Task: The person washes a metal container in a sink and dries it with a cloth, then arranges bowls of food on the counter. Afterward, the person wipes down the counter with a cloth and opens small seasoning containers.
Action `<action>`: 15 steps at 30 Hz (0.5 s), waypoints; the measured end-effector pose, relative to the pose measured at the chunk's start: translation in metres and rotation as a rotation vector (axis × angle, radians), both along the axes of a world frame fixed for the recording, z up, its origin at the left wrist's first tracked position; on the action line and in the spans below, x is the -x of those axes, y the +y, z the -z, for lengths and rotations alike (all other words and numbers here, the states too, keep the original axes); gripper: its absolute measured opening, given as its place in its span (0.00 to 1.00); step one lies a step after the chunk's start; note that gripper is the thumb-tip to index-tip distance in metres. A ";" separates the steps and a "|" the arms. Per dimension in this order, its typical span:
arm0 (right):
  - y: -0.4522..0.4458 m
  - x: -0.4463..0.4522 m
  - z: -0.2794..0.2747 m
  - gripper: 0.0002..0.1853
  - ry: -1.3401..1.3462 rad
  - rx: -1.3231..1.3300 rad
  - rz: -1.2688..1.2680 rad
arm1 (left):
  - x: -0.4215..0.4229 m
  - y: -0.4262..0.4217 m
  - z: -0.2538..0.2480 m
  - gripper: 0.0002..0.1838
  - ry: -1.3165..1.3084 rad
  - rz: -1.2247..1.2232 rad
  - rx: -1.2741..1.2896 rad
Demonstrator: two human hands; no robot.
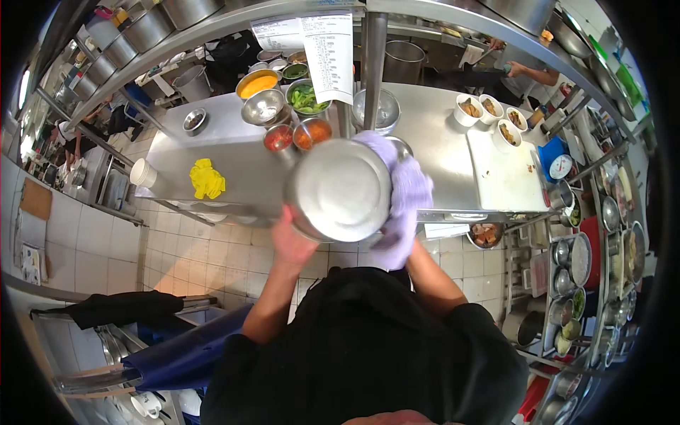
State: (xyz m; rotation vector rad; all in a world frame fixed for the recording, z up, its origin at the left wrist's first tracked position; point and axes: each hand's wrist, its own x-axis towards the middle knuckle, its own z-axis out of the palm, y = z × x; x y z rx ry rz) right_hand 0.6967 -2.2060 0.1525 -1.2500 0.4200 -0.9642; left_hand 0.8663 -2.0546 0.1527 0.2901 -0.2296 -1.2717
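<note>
A round stainless-steel bowl (338, 190) is held up in front of me at the counter's near edge, a smooth round face toward me. My left hand (292, 241) is closed on its lower left rim, slightly blurred. A light purple cloth (411, 188) lies against the bowl's right side and hangs down. My right hand (414, 255) goes into this cloth; its fingers are hidden by the folds. Just behind the bowl stand metal containers of orange food (312, 132) and red food (278, 137).
On the steel counter (248, 166) lie a yellow cloth (207, 179), a bowl of green peppers (307, 97) and a white cutting board (501, 173). White cups of food (468, 110) stand near a blue scale (556, 159). A shelf post (374, 53) rises behind the bowl. Another person's hand (519, 69) shows beyond.
</note>
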 end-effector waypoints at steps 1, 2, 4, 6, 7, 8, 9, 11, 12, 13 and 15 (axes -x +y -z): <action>-0.015 0.006 0.000 0.16 0.024 -0.053 -0.118 | -0.007 0.001 0.007 0.33 -0.073 0.064 0.021; -0.031 0.009 0.000 0.15 0.060 -0.079 -0.222 | -0.014 0.004 0.012 0.32 -0.143 0.125 0.043; -0.054 0.013 -0.002 0.13 0.144 -0.094 -0.391 | -0.015 0.013 0.012 0.26 -0.414 0.122 -0.068; -0.060 0.017 -0.005 0.12 0.219 -0.084 -0.431 | -0.029 0.017 0.028 0.19 -1.030 0.244 -0.289; -0.061 0.018 -0.007 0.11 0.252 -0.080 -0.412 | -0.023 0.014 0.015 0.16 -1.283 0.295 -0.327; -0.056 0.019 -0.013 0.11 0.246 -0.081 -0.303 | -0.018 0.005 -0.002 0.14 -1.541 0.338 -0.361; -0.050 0.020 -0.023 0.12 0.241 -0.079 -0.194 | -0.014 -0.002 -0.015 0.12 -1.803 0.376 -0.399; -0.048 0.015 -0.041 0.13 0.286 0.112 -0.066 | -0.013 -0.009 0.000 0.09 -2.088 0.255 -0.113; -0.046 0.005 -0.047 0.14 0.310 0.338 -0.103 | -0.006 -0.010 0.003 0.08 -2.133 0.207 -0.024; -0.040 -0.005 -0.050 0.14 0.332 0.557 -0.138 | 0.004 -0.013 -0.010 0.07 -2.230 0.344 0.023; -0.038 -0.013 -0.035 0.16 0.572 0.709 -0.505 | 0.024 -0.021 -0.053 0.05 -2.387 0.644 0.140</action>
